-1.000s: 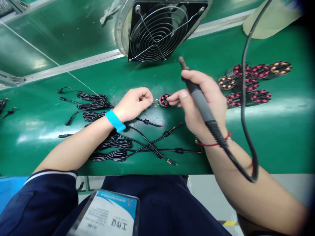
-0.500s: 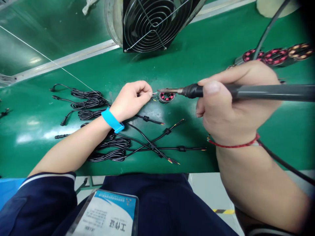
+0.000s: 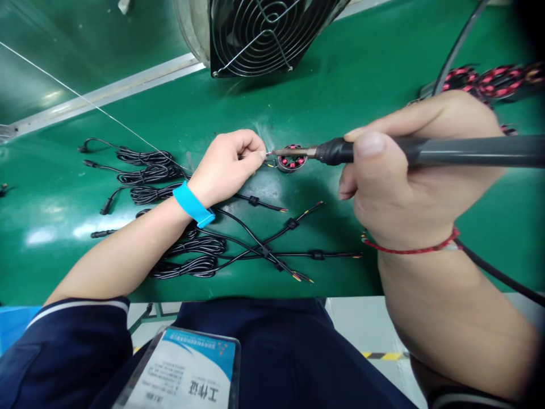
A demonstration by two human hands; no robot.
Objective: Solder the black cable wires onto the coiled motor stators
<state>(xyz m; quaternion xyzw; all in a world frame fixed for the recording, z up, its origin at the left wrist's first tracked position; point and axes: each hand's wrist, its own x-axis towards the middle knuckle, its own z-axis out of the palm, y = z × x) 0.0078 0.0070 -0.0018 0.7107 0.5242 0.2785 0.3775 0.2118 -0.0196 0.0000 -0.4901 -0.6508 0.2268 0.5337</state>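
Note:
My left hand (image 3: 232, 162) is closed in a pinch on thin wires (image 3: 269, 153), with a fine solder-like strand running to it from the upper left. In my right hand (image 3: 409, 170) is a soldering iron (image 3: 336, 151), gripped like a pen. The iron's tip meets or nearly meets the wire ends beside my left fingertips; the exact contact is too small to tell. Just under the iron's metal shaft lies a round coil part (image 3: 292, 164) with red windings. Bundled black cables (image 3: 196, 245) with bared coloured ends lie below and left of my left hand.
A black fan with a wire guard (image 3: 268, 34) stands at the back middle. More round coil parts (image 3: 500, 82) sit at the back right, behind my right hand. The iron's cord (image 3: 502, 277) trails off right. A badge (image 3: 183, 369) hangs over the table's front edge.
The iron's tip has come closer to the wires at my left fingertips. The view has shifted slightly, so the fan sits higher in it. Both hands keep their holds.

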